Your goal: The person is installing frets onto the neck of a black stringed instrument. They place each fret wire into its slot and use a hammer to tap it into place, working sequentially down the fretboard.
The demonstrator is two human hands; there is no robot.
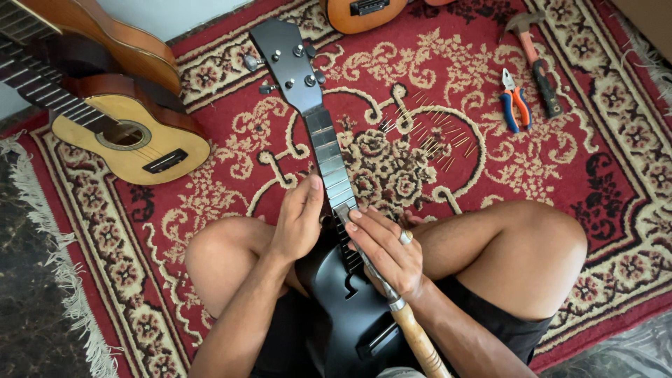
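Hands [343,234] on black (matte) ukulele [329,210]

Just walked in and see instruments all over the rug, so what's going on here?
A person sits cross-legged on a red patterned rug with a black ukulele across the lap. The left hand steadies its neck while the right hand presses a wooden-handled file onto the fretboard. Loose fret wires, pliers and a hammer lie nearby.
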